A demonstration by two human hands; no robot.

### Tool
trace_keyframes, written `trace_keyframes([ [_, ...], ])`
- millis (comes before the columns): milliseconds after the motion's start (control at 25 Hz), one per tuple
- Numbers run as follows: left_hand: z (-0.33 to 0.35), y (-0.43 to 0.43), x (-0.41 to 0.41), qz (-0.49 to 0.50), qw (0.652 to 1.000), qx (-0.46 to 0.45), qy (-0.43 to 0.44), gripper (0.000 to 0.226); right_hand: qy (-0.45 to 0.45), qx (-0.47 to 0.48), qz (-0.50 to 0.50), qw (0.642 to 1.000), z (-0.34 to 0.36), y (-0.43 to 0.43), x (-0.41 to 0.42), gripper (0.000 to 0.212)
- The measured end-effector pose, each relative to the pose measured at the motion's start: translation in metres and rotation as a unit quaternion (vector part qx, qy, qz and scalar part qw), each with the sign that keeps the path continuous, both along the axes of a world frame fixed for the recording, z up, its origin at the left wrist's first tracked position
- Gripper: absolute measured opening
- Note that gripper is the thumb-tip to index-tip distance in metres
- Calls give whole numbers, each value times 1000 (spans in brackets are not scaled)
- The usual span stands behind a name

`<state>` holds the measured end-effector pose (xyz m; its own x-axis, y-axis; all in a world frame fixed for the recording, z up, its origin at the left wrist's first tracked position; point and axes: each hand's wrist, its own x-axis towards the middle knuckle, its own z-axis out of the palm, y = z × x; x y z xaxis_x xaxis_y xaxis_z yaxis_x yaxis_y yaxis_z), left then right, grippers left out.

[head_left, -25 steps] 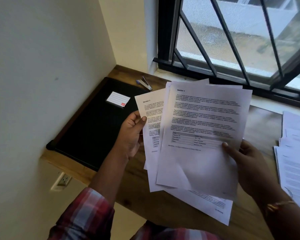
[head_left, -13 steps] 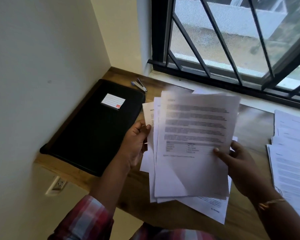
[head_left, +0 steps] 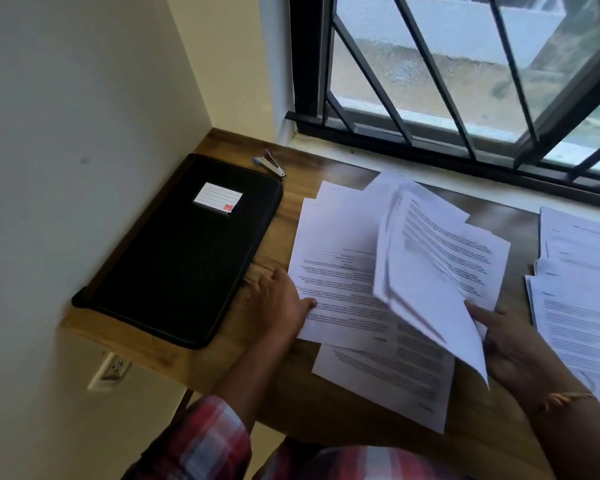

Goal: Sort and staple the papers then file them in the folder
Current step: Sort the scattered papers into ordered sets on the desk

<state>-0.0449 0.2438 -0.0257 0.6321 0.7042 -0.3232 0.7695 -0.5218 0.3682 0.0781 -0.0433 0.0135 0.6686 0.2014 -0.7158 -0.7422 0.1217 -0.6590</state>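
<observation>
Printed sheets point(head_left: 340, 271) spread on the desk point(head_left: 326, 420) beside the black folder point(head_left: 181, 254) are pinched at their edge by the left hand point(head_left: 281, 303), a curled bundle point(head_left: 426, 289) being gripped by the right hand point(head_left: 520, 344).

- The desk point(head_left: 361, 420) is brown wood with a streaked grain and a soft sheen where the window light falls.
- The folder point(head_left: 177, 258) is black and matt, with a rolled, stitched-looking edge. I cannot tell whether it is cloth or leatherette.
- Its label point(head_left: 218, 199) is white ruled paper.
- The stapler point(head_left: 271, 164) is bright, shiny metal with a blue part, probably plastic.
- The papers point(head_left: 340, 282) are thin, matt white printed sheets, and the lifted ones bend limply.
- The window bars point(head_left: 371, 74) are dark painted metal with a dull finish.
- The wall point(head_left: 66, 133) is smooth, matt cream paint.
- The socket point(head_left: 110, 370) is white plastic.
- The sleeve point(head_left: 201, 441) is checked woven cloth.
- The bracelet point(head_left: 565, 398) is thin gold-coloured metal.
</observation>
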Motion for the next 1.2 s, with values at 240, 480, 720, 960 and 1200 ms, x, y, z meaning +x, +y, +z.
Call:
trace_keyframes([
  [240, 3, 9, 2, 1, 999, -44, -14, 63, 36, 18, 23, 999, 3, 6, -3, 35],
  [480, 25, 25, -4, -7, 982, -139, -126, 37, 13, 49, 61, 997, 12, 14, -7, 36],
  [720, 80, 82, 20, -119, 987, -81, -74, 19, -20, 51, 77, 996, 20, 15, -3, 28],
  [960, 83, 96, 27, -197, 977, -72, 39, 42, -36, 48, 85, 995, 18, 12, -5, 31],
  [1200, 109, 96, 62, -319, 945, 20, 65, 21, -80, 29, 96, 992, 13, 9, 2, 35],
])
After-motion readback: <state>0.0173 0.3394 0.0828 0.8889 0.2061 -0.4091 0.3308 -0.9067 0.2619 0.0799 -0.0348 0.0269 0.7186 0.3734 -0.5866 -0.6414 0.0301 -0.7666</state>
